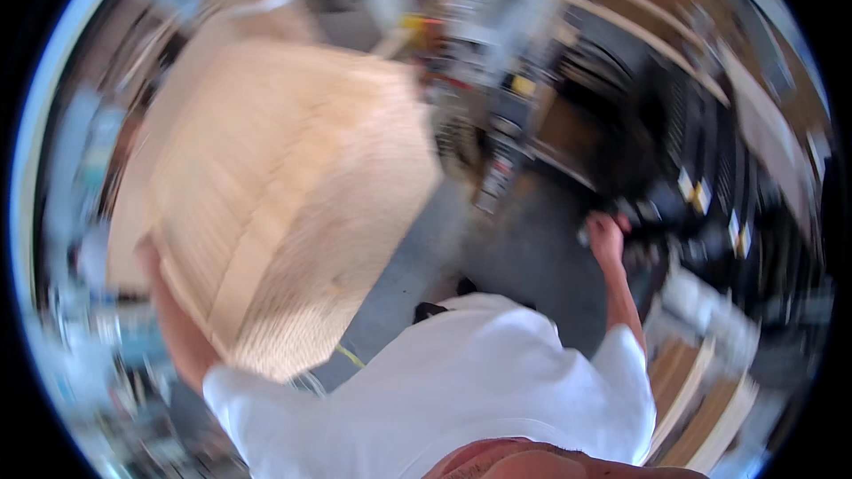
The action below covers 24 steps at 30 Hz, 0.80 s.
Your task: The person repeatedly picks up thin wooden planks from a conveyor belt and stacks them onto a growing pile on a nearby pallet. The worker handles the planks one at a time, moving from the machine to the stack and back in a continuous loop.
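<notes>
Pale wood: a stack of boards (284,204) is carried up at the left shoulder, lifted clear of the floor. Left hand (151,253) is under its edge, grip blurred. Right hand (606,235) reaches to a dark machine (674,168); closure unclear. Setting down remains.

left hand (151,253): we see it mostly hidden behind the wooden panel (284,204).
right hand (606,235): we find its grip blurred against dark shelving (701,160).
</notes>
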Each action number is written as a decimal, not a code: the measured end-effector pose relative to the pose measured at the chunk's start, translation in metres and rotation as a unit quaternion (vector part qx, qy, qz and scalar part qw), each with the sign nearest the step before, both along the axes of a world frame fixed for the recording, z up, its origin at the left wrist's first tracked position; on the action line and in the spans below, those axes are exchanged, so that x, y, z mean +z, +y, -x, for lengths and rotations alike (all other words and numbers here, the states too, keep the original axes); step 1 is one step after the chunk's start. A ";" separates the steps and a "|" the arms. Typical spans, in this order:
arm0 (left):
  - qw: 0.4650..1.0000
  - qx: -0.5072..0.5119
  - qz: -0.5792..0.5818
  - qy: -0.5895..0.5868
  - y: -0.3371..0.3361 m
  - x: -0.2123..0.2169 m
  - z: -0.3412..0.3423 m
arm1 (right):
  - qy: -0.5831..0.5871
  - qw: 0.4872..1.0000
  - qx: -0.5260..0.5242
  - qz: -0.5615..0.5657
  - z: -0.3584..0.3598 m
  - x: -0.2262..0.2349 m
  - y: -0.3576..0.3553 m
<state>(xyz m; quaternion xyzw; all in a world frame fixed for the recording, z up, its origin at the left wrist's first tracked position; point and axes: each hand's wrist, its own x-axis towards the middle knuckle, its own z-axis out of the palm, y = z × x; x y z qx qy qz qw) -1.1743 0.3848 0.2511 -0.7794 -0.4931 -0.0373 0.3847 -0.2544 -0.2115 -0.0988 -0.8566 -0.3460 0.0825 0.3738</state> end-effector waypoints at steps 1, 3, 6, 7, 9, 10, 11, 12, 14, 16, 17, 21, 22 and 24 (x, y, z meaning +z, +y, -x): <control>0.992 0.008 -0.084 0.089 0.012 0.008 -0.014 | 0.038 0.998 -0.054 0.012 0.009 0.022 -0.010; 0.981 -0.051 -0.185 0.006 0.012 0.016 -0.062 | 0.030 0.991 -0.125 0.022 0.015 0.030 -0.043; 0.862 -0.153 -0.045 -0.482 -0.014 0.024 -0.279 | -0.027 0.977 -0.212 0.022 0.032 0.040 -0.117; 0.842 -0.214 -0.016 -0.494 -0.094 0.041 -0.383 | -0.030 0.972 -0.234 0.010 0.036 0.035 -0.141; 0.836 -0.342 0.076 -0.422 -0.194 0.041 -0.489 | -0.050 0.958 -0.283 0.010 0.061 0.026 -0.179; 0.824 -0.415 0.170 -0.346 -0.226 0.026 -0.534 | -0.083 0.948 -0.307 0.028 0.068 0.024 -0.199; 0.805 -0.409 0.259 -0.343 -0.279 -0.015 -0.574 | -0.116 0.936 -0.330 0.048 0.076 0.021 -0.221; 0.776 -0.387 0.353 -0.350 -0.353 -0.060 -0.630 | -0.088 0.934 -0.340 0.059 0.065 0.018 -0.270; 0.663 -0.354 0.568 -0.334 -0.434 -0.128 -0.692 | -0.126 0.903 -0.394 0.121 0.083 0.008 -0.325; 0.610 -0.400 0.639 -0.243 -0.506 -0.174 -0.732 | -0.113 0.864 -0.450 0.193 0.117 -0.003 -0.378; 0.574 -0.392 0.688 -0.209 -0.529 -0.202 -0.743 | -0.116 0.844 -0.470 0.232 0.134 -0.008 -0.400; 0.458 -0.383 0.792 -0.124 -0.593 -0.251 -0.773 | -0.029 0.774 -0.534 0.340 0.210 -0.046 -0.457; 0.459 -0.391 0.791 -0.105 -0.598 -0.256 -0.782 | -0.073 0.765 -0.537 0.347 0.224 -0.054 -0.461; 0.466 -0.404 0.784 -0.070 -0.601 -0.262 -0.800 | 0.000 0.744 -0.559 0.366 0.233 -0.059 -0.465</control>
